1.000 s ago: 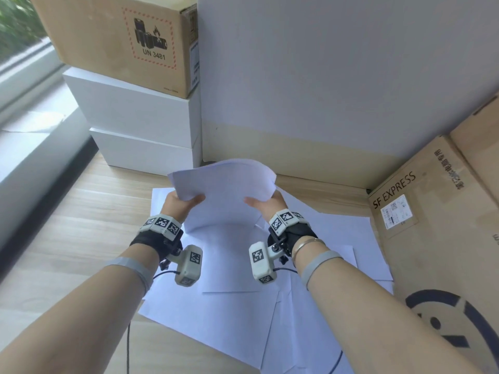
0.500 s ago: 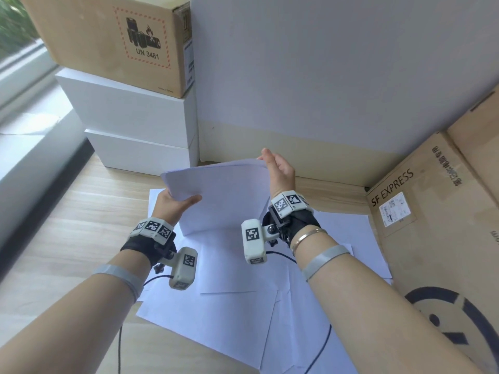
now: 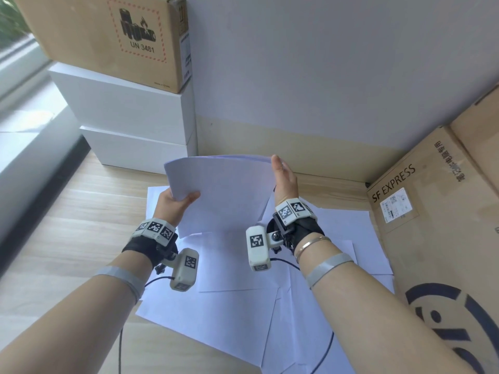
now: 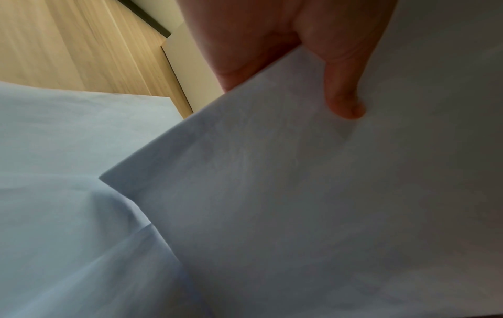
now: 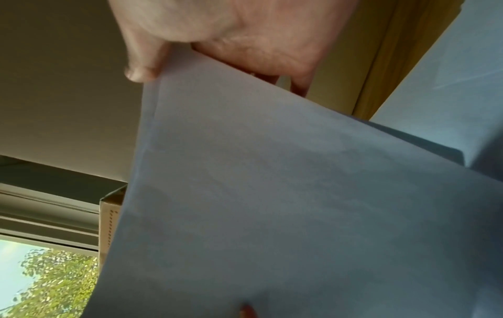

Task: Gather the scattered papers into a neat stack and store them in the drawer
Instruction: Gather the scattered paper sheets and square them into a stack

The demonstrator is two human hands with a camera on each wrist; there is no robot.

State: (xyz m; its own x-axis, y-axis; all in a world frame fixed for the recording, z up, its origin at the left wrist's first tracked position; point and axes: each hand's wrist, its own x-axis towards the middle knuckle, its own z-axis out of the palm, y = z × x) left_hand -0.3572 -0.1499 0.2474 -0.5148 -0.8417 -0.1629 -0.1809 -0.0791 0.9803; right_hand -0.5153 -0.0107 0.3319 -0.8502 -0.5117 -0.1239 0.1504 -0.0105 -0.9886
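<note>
Left hand (image 3: 175, 203) and right hand (image 3: 285, 179) each pinch an edge of raised papers (image 3: 224, 190) above loose sheets (image 3: 237, 306) on a wooden surface (image 3: 81, 225).

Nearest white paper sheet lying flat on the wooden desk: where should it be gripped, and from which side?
Probably its near-left corner, approached from the left. The nearest white paper sheet lies flat, but that corner sticks out over bare light wooden desk, clear of other sheets, so it can be peeled up and pinched.
</note>
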